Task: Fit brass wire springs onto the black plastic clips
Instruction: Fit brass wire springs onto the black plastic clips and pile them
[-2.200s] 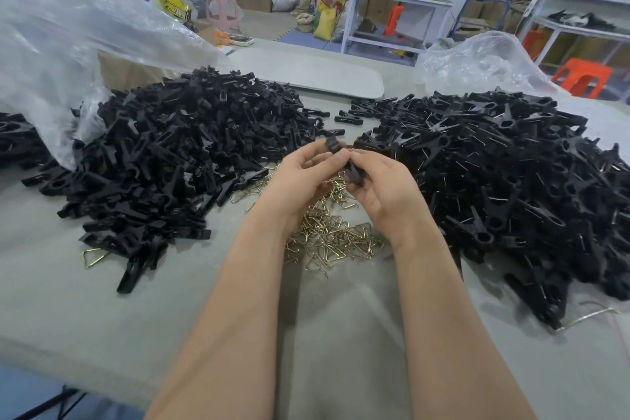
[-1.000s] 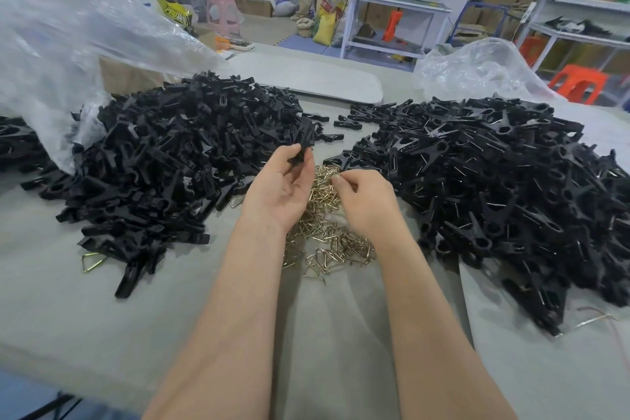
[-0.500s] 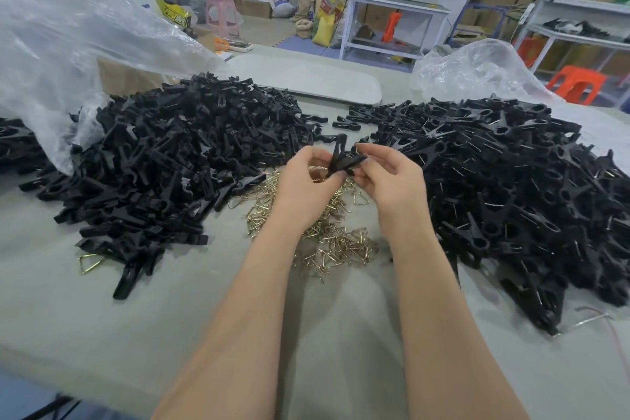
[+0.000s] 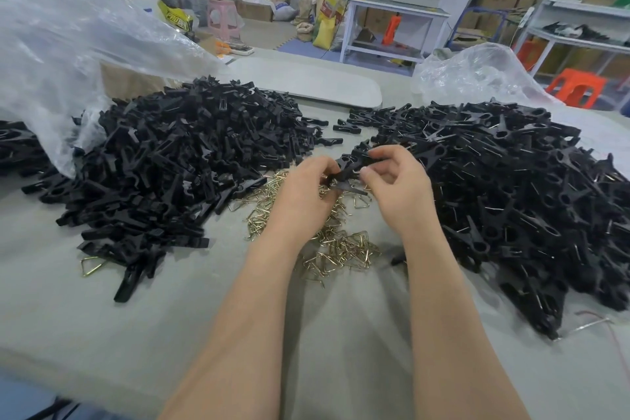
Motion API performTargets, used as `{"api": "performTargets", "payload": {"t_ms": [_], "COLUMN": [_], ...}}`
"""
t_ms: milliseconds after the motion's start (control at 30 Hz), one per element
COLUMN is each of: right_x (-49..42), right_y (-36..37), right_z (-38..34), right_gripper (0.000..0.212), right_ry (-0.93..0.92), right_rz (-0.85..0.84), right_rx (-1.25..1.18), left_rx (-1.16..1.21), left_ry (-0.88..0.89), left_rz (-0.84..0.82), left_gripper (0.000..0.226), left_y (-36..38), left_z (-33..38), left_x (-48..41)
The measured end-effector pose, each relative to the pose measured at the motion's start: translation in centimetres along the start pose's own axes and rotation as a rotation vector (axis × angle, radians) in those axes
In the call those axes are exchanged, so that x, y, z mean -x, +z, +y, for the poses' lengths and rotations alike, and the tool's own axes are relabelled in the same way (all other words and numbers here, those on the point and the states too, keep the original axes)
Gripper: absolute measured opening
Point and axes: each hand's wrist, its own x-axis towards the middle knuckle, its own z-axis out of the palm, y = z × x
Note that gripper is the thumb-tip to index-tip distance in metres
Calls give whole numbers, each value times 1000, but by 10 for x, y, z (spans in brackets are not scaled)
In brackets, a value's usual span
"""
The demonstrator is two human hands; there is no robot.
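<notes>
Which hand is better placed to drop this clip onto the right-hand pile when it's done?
Probably the right hand. Both hands pinch the clip, but the right one sits beside the right-hand pile, while the left hand would have to cross over.

Black clip point(image 4: 348, 172) held over brass springs point(image 4: 341, 247), between left heap point(image 4: 177, 160), right heap point(image 4: 518, 187).
</notes>
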Motion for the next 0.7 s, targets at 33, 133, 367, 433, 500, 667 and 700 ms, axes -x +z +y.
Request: {"api": "performTargets", "payload": {"t_ms": [33, 133, 367, 433, 500, 667, 700], "right_x": [0, -2, -2, -2, -2, -2, -2], "right_y": [0, -3, -9, -12, -12, -15, -16], "right_z": [1, 4, 5, 7, 7, 7, 7], "right_gripper": [21, 23, 22, 21, 22, 21, 20], "right_ry": [1, 50, 97, 100, 110, 146, 144], "right_rz": [-27, -103, -147, -149, -166, -170, -167], "right_rx": [16, 6, 15, 55, 82, -14, -13], "left_rx": [-6, -12, 12, 4, 1, 38, 47], "left_ry": [23, 61, 53, 44, 39, 25, 18], "left_rz": [-27, -61, -98, -112, -128, -153, -160], "left_gripper": [21, 21, 23, 24, 24, 23, 23], "left_y": [0, 0, -1, -1, -2, -3, -3], "left_z": [0, -2, -2, -3, -3, -1, 0], "left_x": [0, -1, 0, -1, 0, 1, 1]}}
